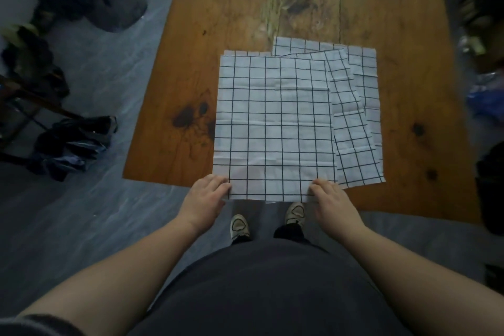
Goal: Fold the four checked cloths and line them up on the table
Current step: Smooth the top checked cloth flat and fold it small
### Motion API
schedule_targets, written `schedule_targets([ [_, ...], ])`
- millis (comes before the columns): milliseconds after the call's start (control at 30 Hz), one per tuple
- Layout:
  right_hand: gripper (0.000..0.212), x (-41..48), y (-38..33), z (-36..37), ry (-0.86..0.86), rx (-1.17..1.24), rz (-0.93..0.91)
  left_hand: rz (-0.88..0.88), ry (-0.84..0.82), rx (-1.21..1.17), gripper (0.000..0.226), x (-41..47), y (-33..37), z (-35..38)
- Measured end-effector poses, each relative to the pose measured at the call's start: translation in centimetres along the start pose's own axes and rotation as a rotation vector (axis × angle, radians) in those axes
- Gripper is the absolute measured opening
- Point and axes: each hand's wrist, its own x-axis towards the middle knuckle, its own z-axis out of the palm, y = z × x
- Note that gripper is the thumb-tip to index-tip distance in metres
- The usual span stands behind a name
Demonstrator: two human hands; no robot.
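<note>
Grey flooring is seen around a wooden table, whose far end is cut off by the frame. Dark clutter on the left floor is too blurred to be identified, and the objects along the right edge are cropped and equally unclear.

Near the table's front edge a stack of white cloths with black checks is laid flat and unfolded. The top cloth is set with its long axis running straight away from the person, and its near edge overhangs the table's front edge. Most of the second cloth is hidden beneath it; the exposed part is skewed, with its near end swung to the right. A third cloth is covered by both, so only its far and right margins are shown. A narrow checked strip is exposed beyond the top cloth's far left edge and is possibly the fourth cloth.

The near left corner of the top cloth is gripped by the left hand and the near right corner by the right hand. The fingers of each are curled onto the fabric; the thumbs are hidden. Two pale shoes are glimpsed below, between the forearms.
</note>
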Motion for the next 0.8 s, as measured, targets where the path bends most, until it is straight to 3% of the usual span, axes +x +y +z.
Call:
schedule_targets([
  [167, 0.042, -0.6, -0.8, 0.5, 0.042, -0.006, 0.017, 0.048, 0.129, -0.033, 0.019, -0.2, -0.7, 0.3],
  [333, 0.012, -0.4, -0.8, 0.5, 0.145, 0.095, 0.098, 0.024, 0.102, -0.091, 0.007, -0.3, -1.1, -0.7],
  [700, 0.009, -2.1, -0.1, -5.1, 0.386, 0.137, -0.088, 0.047, 0.275, -0.271, 0.007, -0.2, 0.1, -7.5],
  [800, 0.008, -2.2, 0.3, -7.0, 0.484, 0.102, -0.163, 0.092, 0.338, -0.285, 0.016, -0.1, 0.3, -9.1],
])
